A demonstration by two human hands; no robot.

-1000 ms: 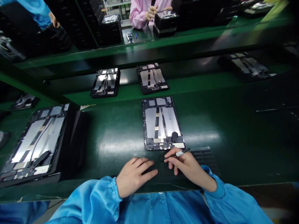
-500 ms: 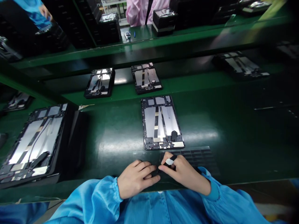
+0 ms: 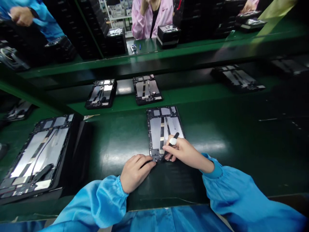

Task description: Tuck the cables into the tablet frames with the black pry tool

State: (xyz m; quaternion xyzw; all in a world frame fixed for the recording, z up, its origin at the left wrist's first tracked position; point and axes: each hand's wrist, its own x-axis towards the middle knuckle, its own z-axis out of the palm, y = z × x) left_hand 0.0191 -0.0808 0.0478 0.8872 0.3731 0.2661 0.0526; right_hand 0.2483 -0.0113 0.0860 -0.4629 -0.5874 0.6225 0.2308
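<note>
An opened tablet [image 3: 155, 127] lies on the green bench in front of me, its silvery inside, dark frame and flat ribbon cables facing up. My right hand [image 3: 184, 151] holds black tweezers [image 3: 177, 135] in a pen-like grip over the tablet's near end. A white wrap [image 3: 173, 141] shows on a finger of that hand. The tweezers' tips point down at the near edge; whether anything is between them I cannot tell. My left hand [image 3: 136, 170] rests beside the near left corner, fingers extended together and fingertips touching the tablet's edge. My right hand hides the tablet's near right part.
At left stands a stack of black trays topped by another opened tablet [image 3: 45, 148]. Two more opened tablets [image 3: 101, 91] [image 3: 147, 88] lie on the strip behind, and another [image 3: 238, 77] at right. Across the raised green ledge [image 3: 145, 56] are co-workers and tall black stacks.
Both hands have moved forward from the bench's front edge to the tablet's near end. The tweezers came along in my right hand. The gridded clear sheet no longer shows distinctly.
</note>
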